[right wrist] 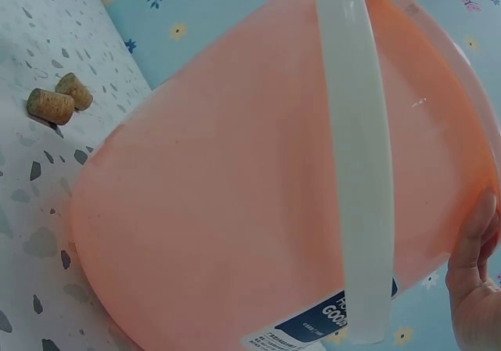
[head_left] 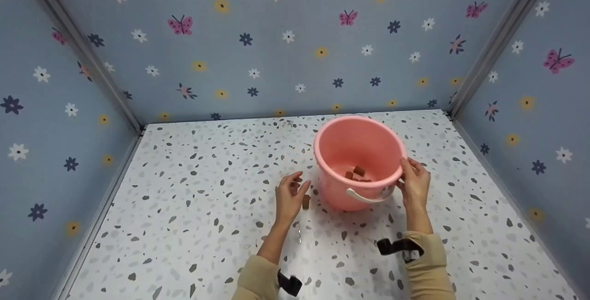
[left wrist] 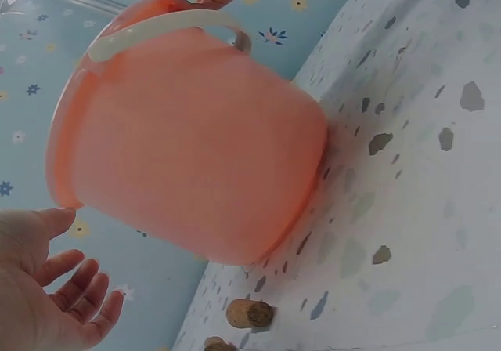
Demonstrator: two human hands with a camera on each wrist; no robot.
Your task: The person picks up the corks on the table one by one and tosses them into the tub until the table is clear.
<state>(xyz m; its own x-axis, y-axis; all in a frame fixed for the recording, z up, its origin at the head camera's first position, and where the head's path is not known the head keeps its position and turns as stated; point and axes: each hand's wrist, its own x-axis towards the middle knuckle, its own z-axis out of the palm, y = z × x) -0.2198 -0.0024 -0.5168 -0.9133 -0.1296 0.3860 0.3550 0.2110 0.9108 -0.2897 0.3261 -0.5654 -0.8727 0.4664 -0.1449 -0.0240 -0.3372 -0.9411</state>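
A pink bucket [head_left: 336,189] with a white handle [head_left: 364,197] stands on the speckled surface. My right hand [head_left: 415,184] grips its rim on the right side, thumb and fingers on either side of the edge. To the left of the bucket, my left hand [head_left: 289,198] hovers with loosely bent fingers and nothing in them. Beside that hand lies a brown cork [head_left: 306,202]; the right wrist view shows two corks, one cork [right wrist: 51,106] close against another cork [right wrist: 74,91]. Inside the bucket are several brown pieces, including a cork-like one [head_left: 359,170]; the rim partly hides them.
The white speckled tabletop [head_left: 193,226] is bounded by a blue flowered back panel [head_left: 276,14] and side panels [head_left: 553,106]. A blue-and-white label [right wrist: 313,323] sits on the bucket's side. Black straps [head_left: 400,246] circle both wrists.
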